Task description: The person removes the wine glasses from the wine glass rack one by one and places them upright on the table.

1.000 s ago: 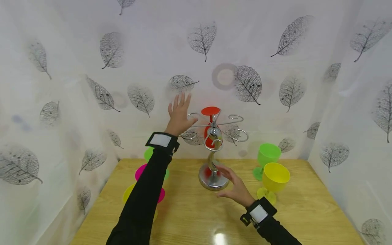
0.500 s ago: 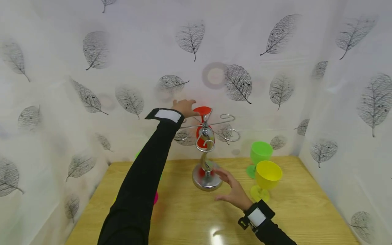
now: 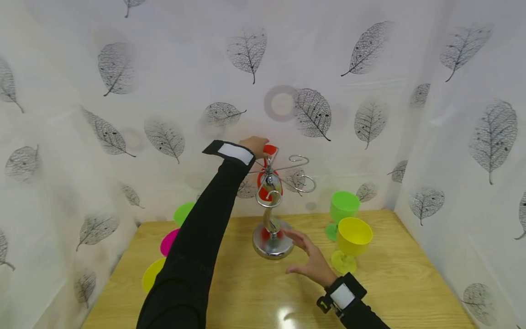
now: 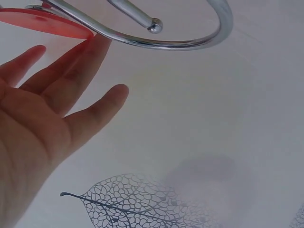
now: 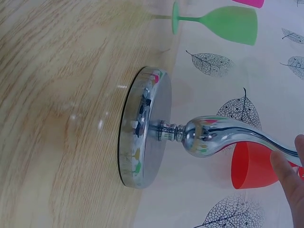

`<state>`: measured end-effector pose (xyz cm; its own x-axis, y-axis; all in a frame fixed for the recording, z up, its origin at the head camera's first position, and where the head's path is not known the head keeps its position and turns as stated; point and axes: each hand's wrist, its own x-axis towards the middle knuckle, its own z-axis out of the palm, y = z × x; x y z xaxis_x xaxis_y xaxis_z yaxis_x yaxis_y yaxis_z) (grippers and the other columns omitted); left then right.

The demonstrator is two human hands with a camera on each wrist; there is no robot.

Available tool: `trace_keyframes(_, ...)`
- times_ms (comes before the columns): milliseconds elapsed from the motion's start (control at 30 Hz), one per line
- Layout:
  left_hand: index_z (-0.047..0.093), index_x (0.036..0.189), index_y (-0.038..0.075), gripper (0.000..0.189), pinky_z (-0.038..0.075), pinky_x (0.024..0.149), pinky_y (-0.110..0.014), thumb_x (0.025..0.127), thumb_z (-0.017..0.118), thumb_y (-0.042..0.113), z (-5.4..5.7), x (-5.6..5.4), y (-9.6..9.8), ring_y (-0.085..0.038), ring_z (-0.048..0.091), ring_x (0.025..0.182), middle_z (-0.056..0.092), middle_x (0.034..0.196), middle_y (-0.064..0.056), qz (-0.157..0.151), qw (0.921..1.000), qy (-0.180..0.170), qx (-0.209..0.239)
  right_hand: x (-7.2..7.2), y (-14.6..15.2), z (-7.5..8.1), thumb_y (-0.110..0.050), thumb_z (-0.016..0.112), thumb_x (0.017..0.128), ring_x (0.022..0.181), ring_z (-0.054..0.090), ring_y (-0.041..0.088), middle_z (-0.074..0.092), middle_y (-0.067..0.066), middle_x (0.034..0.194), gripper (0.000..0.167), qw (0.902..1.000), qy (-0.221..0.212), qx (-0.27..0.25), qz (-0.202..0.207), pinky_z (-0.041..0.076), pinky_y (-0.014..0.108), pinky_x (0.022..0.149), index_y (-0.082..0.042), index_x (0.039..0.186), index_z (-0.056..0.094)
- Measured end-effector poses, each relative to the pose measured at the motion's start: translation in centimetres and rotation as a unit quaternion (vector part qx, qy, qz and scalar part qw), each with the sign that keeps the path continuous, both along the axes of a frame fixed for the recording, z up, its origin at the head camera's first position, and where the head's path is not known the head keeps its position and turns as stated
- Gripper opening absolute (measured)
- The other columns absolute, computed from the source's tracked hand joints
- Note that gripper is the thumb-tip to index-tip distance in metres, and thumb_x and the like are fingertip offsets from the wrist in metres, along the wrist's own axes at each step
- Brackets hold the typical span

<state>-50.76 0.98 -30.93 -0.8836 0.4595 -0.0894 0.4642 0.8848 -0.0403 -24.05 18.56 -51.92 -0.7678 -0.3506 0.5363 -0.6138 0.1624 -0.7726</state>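
A red goblet (image 3: 264, 182) hangs upside down from a chrome goblet stand (image 3: 269, 214) with curled wire arms. At its upturned foot is my left hand (image 3: 254, 145), covering the foot's left part in the head view. The left wrist view has the fingers (image 4: 78, 71) extended and spread, fingertips right at the edge of the red foot (image 4: 45, 23), beside a wire hook (image 4: 161, 43). My right hand (image 3: 312, 262) is low, just right of the stand's round base (image 5: 147, 128), thumb and fingers apart with nothing between them.
On the wooden table (image 3: 242, 292), a green goblet (image 3: 344, 205) and a yellow goblet (image 3: 354, 235) stand at the right. Green (image 3: 182, 212), magenta (image 3: 168, 242) and yellow (image 3: 152, 274) goblets at the left are partly behind my sleeve. A leaf-print curtain (image 3: 185, 68) encloses the table.
My left hand has moved right and down from beside the stand onto the red goblet's foot. The right hand stays by the base. The head view has turned slightly right.
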Motion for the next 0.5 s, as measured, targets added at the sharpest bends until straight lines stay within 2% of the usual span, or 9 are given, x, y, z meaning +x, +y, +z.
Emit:
trace_keyframes(100, 0.043, 0.141, 0.014, 0.075, 0.044, 0.101, -0.042, 0.083, 0.056, 0.061, -3.8, -5.3, 0.0, -0.026, 0.051, 0.125, 0.051, 0.140, -0.008, -0.011, 0.9993, 0.034, 0.000, 0.1, 0.2, 0.1, -0.002, 0.084, 0.059, 0.131, 0.043, 0.005, 0.044, 0.023, 0.141, 0.093, 1.0000, 0.002, 0.003, -0.002, 0.043, 0.037, 0.104, -0.002, 0.139, 0.037)
trace_keyframes(133, 0.040, 0.143, 0.017, 0.078, 0.043, 0.103, -0.043, 0.082, 0.055, 0.063, -5.1, -7.0, 0.1, -0.026, 0.049, 0.127, 0.049, 0.142, -0.007, -0.006, 0.9996, 0.028, -0.004, 0.2, 0.2, 0.1, -0.001, 0.084, 0.059, 0.131, 0.043, 0.005, 0.045, 0.023, 0.140, 0.093, 1.0000, 0.003, 0.004, -0.003, 0.043, 0.040, 0.104, -0.002, 0.139, 0.037)
trace_keyframes(200, 0.035, 0.146, 0.019, 0.079, 0.040, 0.106, -0.046, 0.083, 0.053, 0.064, -5.9, -8.5, 0.3, -0.025, 0.046, 0.130, 0.046, 0.144, -0.005, 0.013, 0.9999, 0.004, -0.010, 0.3, 0.3, 0.1, 0.001, 0.084, 0.058, 0.131, 0.043, 0.004, 0.045, 0.022, 0.140, 0.093, 1.0000, 0.001, 0.005, -0.004, 0.043, 0.039, 0.103, -0.003, 0.139, 0.037)
trace_keyframes(233, 0.038, 0.144, 0.017, 0.077, 0.043, 0.101, -0.048, 0.084, 0.053, 0.063, -6.3, -9.0, 0.4, -0.026, 0.049, 0.127, 0.049, 0.141, -0.005, 0.017, 0.9997, 0.014, -0.010, 0.4, 0.4, 0.2, -0.001, 0.084, 0.059, 0.131, 0.043, 0.004, 0.046, 0.022, 0.140, 0.092, 1.0000, -0.001, 0.005, -0.005, 0.043, 0.038, 0.104, -0.003, 0.139, 0.037)
trace_keyframes(300, 0.037, 0.144, 0.018, 0.075, 0.043, 0.099, -0.052, 0.085, 0.051, 0.063, -6.2, -9.1, 0.8, -0.027, 0.050, 0.126, 0.050, 0.141, -0.006, 0.033, 0.9993, 0.006, -0.019, 0.5, 0.4, 0.3, -0.004, 0.084, 0.060, 0.130, 0.044, 0.004, 0.046, 0.020, 0.140, 0.091, 1.0000, -0.004, 0.004, -0.007, 0.043, 0.032, 0.105, -0.004, 0.139, 0.037)
trace_keyframes(333, 0.032, 0.146, 0.020, 0.076, 0.040, 0.102, -0.054, 0.086, 0.049, 0.064, -5.9, -8.8, 1.0, -0.026, 0.047, 0.129, 0.047, 0.143, -0.005, 0.045, 0.9986, -0.010, -0.025, 0.6, 0.5, 0.3, -0.006, 0.084, 0.061, 0.130, 0.044, 0.005, 0.046, 0.020, 0.140, 0.091, 1.0000, -0.004, 0.002, -0.007, 0.042, 0.029, 0.105, -0.004, 0.139, 0.037)
trace_keyframes(400, 0.039, 0.142, 0.017, 0.072, 0.043, 0.097, -0.054, 0.087, 0.050, 0.062, -5.9, -8.8, 1.5, -0.027, 0.053, 0.124, 0.053, 0.137, -0.006, 0.050, 0.9984, 0.009, -0.024, 0.7, 0.6, 0.5, -0.011, 0.084, 0.062, 0.130, 0.045, 0.007, 0.047, 0.021, 0.140, 0.089, 1.0000, -0.002, -0.002, -0.007, 0.041, 0.025, 0.105, -0.004, 0.138, 0.037)
trace_keyframes(500, 0.034, 0.145, 0.021, 0.076, 0.039, 0.101, -0.056, 0.085, 0.048, 0.066, -5.7, -8.4, 2.2, -0.028, 0.049, 0.127, 0.050, 0.141, -0.006, 0.058, 0.9980, -0.002, -0.025, 0.9, 0.8, 0.5, -0.015, 0.083, 0.064, 0.130, 0.045, 0.008, 0.047, 0.022, 0.139, 0.089, 1.0000, 0.002, -0.008, -0.005, 0.041, 0.025, 0.105, -0.002, 0.139, 0.037)
